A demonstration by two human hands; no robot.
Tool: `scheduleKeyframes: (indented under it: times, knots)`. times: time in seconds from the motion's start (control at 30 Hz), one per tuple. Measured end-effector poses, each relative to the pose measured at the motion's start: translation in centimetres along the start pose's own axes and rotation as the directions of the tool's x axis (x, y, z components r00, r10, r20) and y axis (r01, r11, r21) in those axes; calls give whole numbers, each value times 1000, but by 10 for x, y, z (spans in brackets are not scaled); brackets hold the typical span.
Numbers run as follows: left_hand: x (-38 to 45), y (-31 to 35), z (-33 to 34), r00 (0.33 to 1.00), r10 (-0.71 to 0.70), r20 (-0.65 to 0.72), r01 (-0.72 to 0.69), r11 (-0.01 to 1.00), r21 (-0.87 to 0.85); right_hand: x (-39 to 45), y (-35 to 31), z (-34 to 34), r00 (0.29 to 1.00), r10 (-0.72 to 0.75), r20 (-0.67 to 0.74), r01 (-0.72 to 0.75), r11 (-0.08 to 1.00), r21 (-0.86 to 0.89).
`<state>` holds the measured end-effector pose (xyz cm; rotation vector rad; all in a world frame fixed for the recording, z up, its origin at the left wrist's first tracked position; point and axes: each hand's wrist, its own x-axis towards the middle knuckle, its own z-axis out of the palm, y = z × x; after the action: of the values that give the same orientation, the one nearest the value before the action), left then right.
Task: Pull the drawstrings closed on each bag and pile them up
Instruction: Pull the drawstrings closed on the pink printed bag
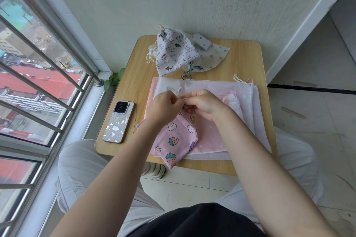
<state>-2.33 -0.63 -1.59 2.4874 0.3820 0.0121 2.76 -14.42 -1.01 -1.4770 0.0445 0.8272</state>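
between both hands, pink strawberry bag (176, 138), fingers (185, 104) seemingly pinching its drawstrings

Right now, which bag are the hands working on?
The pink strawberry-print bag; both hands, left and right, pinch its mouth. The cat-print bag lies untouched behind.
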Motion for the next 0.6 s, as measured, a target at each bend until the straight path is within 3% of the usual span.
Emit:
scheduleKeyframes:
  times: [0.13,0.27,0.43,0.6]
  knots:
    - [0,-1,-4,988,33,152,-62,980,189,4,5,-2,975,-129,-183,97,980,-176]
    - [0,-1,-15,965,57,256,-182,849,496,10,13,0,901,-219,-374,134,962,-240]
    - [-1,10,-22,932,18,363,-265,716,646,12,18,12,878,-217,-427,135,968,-213]
    - [-8,17,-14,921,88,378,-342,645,683,14,17,12,855,-236,-463,157,967,-203]
